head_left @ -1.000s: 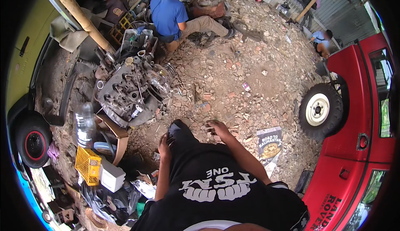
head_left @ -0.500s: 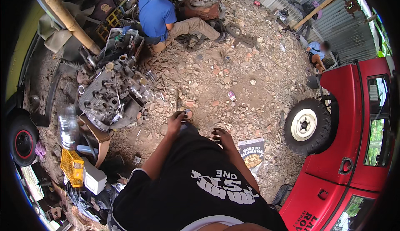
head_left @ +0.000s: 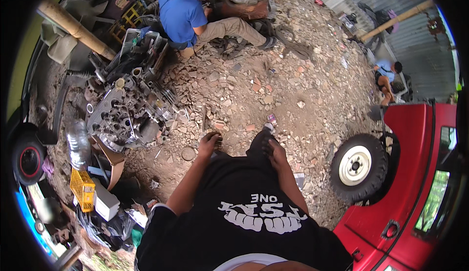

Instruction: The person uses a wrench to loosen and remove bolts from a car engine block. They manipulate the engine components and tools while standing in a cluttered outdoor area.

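Note:
Both my hands hang beside my body in the head view, away from the engine parts and the car. My left hand (head_left: 209, 143) has its fingers loosely bent, with nothing visible in it. My right hand (head_left: 274, 152) lies close against my dark trouser leg (head_left: 256, 146), its fingers slightly apart and holding nothing that I can see. Past that leg the tip of my shoe (head_left: 268, 126) shows beside a small pink packet (head_left: 272, 118) on the rubble. A greasy engine block (head_left: 117, 112) stands to the left of my left hand.
A person in a blue shirt (head_left: 181, 17) sits at the far left by metal parts. Another person (head_left: 386, 78) crouches at the far right. On the right stands a red car (head_left: 415, 144) with a big wheel (head_left: 356, 166). A yellow crate (head_left: 82, 190) lies at left.
I have stepped forward, my right leg now out in front. My right hand has moved right and in against the leg. The printed sheet on the ground is now mostly hidden behind my arm.

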The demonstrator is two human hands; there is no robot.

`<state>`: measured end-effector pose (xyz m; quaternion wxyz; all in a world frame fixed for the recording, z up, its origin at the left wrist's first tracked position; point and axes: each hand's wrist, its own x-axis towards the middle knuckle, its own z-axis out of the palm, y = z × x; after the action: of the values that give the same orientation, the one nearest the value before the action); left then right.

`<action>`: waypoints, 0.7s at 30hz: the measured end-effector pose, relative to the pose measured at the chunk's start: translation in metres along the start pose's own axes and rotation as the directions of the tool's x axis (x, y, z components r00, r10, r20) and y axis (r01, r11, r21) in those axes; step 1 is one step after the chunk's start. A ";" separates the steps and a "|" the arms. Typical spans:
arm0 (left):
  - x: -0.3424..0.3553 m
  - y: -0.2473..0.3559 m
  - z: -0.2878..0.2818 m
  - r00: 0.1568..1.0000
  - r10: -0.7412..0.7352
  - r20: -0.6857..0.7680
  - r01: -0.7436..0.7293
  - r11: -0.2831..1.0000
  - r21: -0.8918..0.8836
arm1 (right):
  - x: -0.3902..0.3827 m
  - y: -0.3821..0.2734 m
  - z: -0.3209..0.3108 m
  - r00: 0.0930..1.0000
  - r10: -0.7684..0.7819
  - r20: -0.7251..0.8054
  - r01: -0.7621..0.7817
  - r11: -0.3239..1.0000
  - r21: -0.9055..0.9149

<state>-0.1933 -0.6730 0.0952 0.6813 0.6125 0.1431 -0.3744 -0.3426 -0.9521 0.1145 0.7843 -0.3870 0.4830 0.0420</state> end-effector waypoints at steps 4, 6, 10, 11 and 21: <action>0.002 -0.022 -0.027 0.935 0.103 -0.339 -0.148 0.983 -0.111 | 0.082 -0.076 0.023 0.973 0.053 0.225 0.001 0.972 -0.234; -0.014 -0.011 -0.007 0.826 0.038 -0.562 -0.149 0.977 -0.154 | 0.115 -0.110 0.024 0.957 0.082 0.279 0.021 0.937 -0.348; -0.019 -0.020 0.064 0.614 -0.104 -0.782 -0.379 0.830 -0.409 | 0.168 -0.171 0.035 0.849 0.167 0.502 0.093 0.887 -0.453; -0.018 -0.020 0.085 0.611 -0.106 -0.784 -0.401 0.813 -0.423 | 0.166 -0.187 0.045 0.851 0.212 0.480 0.061 0.869 -0.492; 0.019 -0.018 0.167 0.830 0.078 -0.552 -0.242 0.943 -0.230 | 0.185 -0.209 0.047 0.879 0.256 0.403 -0.034 0.876 -0.482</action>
<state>-0.2365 -0.8359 0.1045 0.7255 0.5956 0.3286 -0.1044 -0.1189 -1.1246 0.0980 0.7549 -0.5028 0.2904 0.3050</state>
